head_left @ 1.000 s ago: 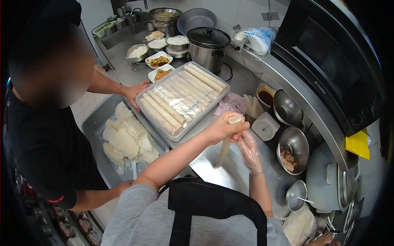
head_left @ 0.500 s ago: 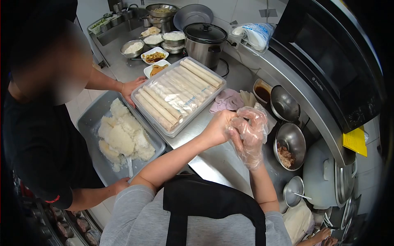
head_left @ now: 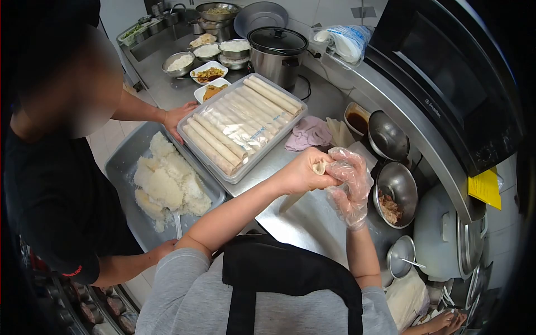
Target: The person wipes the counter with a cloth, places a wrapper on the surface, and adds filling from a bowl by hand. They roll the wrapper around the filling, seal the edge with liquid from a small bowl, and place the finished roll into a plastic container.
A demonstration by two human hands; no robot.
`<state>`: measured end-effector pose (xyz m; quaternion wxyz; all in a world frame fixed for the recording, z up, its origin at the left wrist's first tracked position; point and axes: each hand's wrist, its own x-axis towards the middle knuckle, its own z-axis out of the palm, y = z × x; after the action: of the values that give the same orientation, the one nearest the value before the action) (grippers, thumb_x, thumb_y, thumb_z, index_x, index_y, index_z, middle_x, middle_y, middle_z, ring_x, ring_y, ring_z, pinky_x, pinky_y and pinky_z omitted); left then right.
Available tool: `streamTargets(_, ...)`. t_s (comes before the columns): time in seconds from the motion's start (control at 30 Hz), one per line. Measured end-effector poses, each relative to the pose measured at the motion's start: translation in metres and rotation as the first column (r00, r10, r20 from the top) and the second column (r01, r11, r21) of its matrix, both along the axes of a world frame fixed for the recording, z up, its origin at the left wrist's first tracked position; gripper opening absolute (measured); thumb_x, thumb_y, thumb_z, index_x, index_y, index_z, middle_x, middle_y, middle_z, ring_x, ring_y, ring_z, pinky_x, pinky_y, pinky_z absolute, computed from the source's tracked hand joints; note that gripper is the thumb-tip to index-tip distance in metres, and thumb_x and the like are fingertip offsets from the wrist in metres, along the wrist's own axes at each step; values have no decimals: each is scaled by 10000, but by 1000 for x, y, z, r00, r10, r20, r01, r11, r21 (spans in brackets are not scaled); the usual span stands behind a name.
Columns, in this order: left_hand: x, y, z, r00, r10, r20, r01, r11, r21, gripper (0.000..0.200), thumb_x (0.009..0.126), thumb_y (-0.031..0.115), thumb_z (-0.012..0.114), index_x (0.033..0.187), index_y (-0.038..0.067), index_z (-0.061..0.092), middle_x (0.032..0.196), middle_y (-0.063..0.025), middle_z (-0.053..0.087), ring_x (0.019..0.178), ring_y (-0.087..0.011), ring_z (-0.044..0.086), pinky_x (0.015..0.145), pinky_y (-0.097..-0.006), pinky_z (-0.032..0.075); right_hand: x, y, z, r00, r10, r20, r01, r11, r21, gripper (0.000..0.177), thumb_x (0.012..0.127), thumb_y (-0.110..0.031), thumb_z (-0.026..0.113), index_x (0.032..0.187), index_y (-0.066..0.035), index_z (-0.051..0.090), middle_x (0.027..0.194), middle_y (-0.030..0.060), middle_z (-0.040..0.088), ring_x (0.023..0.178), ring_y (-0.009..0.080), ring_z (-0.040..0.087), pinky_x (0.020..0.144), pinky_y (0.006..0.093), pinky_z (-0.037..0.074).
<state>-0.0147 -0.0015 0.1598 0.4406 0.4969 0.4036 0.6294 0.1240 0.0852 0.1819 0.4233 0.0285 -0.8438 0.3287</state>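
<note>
The roll (head_left: 295, 200) is held in the air just off the near-right corner of the tray of rolls (head_left: 272, 149). It is tilted, with its top end up between the two hands and its lower end pointing down at the steel counter (head_left: 312, 226). The left hand (head_left: 301, 173), bare, is closed around the upper part. The right hand (head_left: 350, 187), in a loose plastic glove, has its fingers curled at the top end and seems to be pinching it, though the crumpled film hides the fingertips.

The roll looks light, soft and thin-skinned, likely a little tacky. It would probably sag or split if held by one end alone, so a gentle wrap round the middle with the tip supported suits it better than a hard squeeze.

Open room is scarce. The bare counter on the near side of the tray is the one free patch. Right of the tray, past a pink cloth (head_left: 307, 134), stands a metal bowl (head_left: 399, 181) with filling in it, close to the gloved hand. Left of the tray lies a steel pan of rice (head_left: 125, 162), and a co-worker's hand (head_left: 180, 118) rests at the tray's left corner. Behind the tray a lidded cooker (head_left: 277, 53) closes off the far side.
</note>
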Motion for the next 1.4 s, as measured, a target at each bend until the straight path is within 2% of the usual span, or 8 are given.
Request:
streamTargets(0.13,-2,1,7,990,-86,-113,71,989,-130,160,747,48,726,889,21,657,847,10,636,795,-53,576,711,-222,466,-4,4,6,997,61,40,-65,994,91,351,713,-344,733,910,-61,667,1056,122,581,1021,317,560,892,441,428)
streamTargets(0.3,8,11,-7,984,118,-137,-100,986,132,308,689,91,760,970,35,648,939,-19,659,900,-82,590,810,-269,480,-14,12,13,993,37,116,-82,909,409,348,684,-366,747,765,-53,619,994,111,579,957,313,557,872,457,413)
streamTargets(0.33,3,11,-14,971,35,-235,-18,997,77,688,701,125,791,1291,56,446,1133,-27,571,1048,-113,531,939,-290,429,-15,13,9,992,25,121,-75,898,434,360,679,-376,748,741,-52,604,985,112,578,954,316,555,877,464,409)
streamTargets(0.43,5,11,-18,999,-19,-29,19,1000,22,468,728,116,773,1143,40,570,991,-7,612,906,-77,559,801,-258,469,-15,13,-2,995,-2,103,-47,883,466,368,690,-384,744,775,-51,614,977,104,585,978,304,552,889,453,412)
streamTargets(0.5,-7,5,-13,986,9,-168,-22,997,-75,329,742,104,758,1030,35,614,896,12,611,821,-56,548,718,-240,453,-13,2,-20,997,59,-50,-68,979,-193,382,713,-392,738,863,-56,634,1013,103,585,1018,292,545,911,431,415)
streamTargets(0.53,-11,2,-9,955,24,-296,-77,983,-168,192,756,91,743,917,29,658,800,31,611,736,-35,536,634,-223,437,-13,1,-24,993,61,-103,-85,967,-239,401,705,-359,765,947,-63,643,1077,106,574,1054,286,537,932,419,415)
streamTargets(0.83,-3,-10,-1,991,-42,-128,42,999,-2,79,776,35,659,841,1,687,703,30,609,677,-28,530,604,-214,432,-8,7,1,976,132,176,-154,981,120,401,618,-275,840,904,-62,657,1125,133,546,1069,313,532,885,423,446)
streamTargets(1.4,12,-50,17,997,5,-82,-10,998,-63,73,749,32,687,816,4,683,707,27,618,670,-30,526,609,-222,440,-5,-19,11,954,197,226,-227,967,115,375,632,-194,815,948,-73,652,1164,136,534,1108,322,512,924,422,421)
